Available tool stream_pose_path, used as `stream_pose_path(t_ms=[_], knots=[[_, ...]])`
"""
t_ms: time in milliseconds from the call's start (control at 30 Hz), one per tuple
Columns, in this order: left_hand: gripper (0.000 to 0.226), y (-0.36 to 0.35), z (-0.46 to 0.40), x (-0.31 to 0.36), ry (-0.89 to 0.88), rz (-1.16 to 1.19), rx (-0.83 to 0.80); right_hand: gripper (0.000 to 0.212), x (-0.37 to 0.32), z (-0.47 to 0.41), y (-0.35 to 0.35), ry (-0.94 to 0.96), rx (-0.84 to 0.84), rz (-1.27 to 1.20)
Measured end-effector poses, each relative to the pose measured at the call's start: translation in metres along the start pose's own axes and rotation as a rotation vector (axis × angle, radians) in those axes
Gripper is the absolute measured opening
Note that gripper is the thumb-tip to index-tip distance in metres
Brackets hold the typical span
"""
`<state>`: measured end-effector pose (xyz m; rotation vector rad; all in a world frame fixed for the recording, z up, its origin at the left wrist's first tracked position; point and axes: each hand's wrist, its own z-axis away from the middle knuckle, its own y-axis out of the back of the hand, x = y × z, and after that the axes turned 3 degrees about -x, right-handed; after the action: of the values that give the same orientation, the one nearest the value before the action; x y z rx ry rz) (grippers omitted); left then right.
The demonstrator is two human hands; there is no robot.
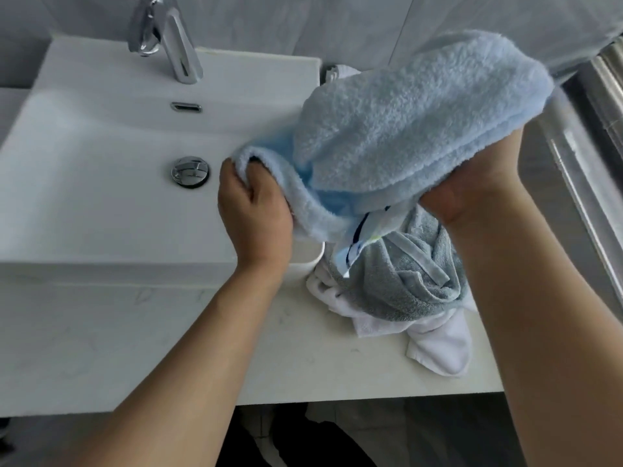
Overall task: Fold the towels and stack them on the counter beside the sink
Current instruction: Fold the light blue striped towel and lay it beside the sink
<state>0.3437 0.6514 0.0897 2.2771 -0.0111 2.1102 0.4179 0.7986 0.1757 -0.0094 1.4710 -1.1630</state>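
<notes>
A fluffy light blue towel is lifted above the counter to the right of the sink. My left hand grips its lower left edge over the sink's right rim. My right hand holds the towel from beneath at the right, fingers hidden in the cloth. Below it a crumpled grey towel lies on a white towel, on the white counter. A printed label hangs from the blue towel.
The white rectangular sink with a chrome drain and chrome tap fills the left. Grey tiled wall stands behind. A metal rail runs along the right edge. Another bit of white cloth shows behind the blue towel.
</notes>
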Motion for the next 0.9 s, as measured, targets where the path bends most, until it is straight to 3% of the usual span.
stream_pose_path(t_ms=[133, 233, 367, 600, 900], knots=[[0.018, 0.034, -0.016, -0.006, 0.079, -0.012, 0.037, 0.055, 0.024, 0.017, -0.025, -0.037, -0.117, 0.068], [0.02, 0.073, -0.03, -0.011, 0.084, -0.026, 0.055, 0.033, 0.051, 0.026, -0.044, -0.075, -0.142, 0.183], [0.023, 0.137, -0.055, -0.023, 0.113, -0.012, 0.094, 0.007, 0.105, 0.038, -0.076, -0.076, -0.007, 0.531], [0.015, 0.259, -0.106, -0.029, -0.006, -0.129, 0.031, 0.016, 0.218, 0.08, -0.166, 0.077, 0.135, 0.902], [0.011, 0.379, -0.153, -0.04, -0.061, -0.204, 0.067, 0.017, 0.335, 0.104, -0.246, -0.004, 0.004, 1.0]])
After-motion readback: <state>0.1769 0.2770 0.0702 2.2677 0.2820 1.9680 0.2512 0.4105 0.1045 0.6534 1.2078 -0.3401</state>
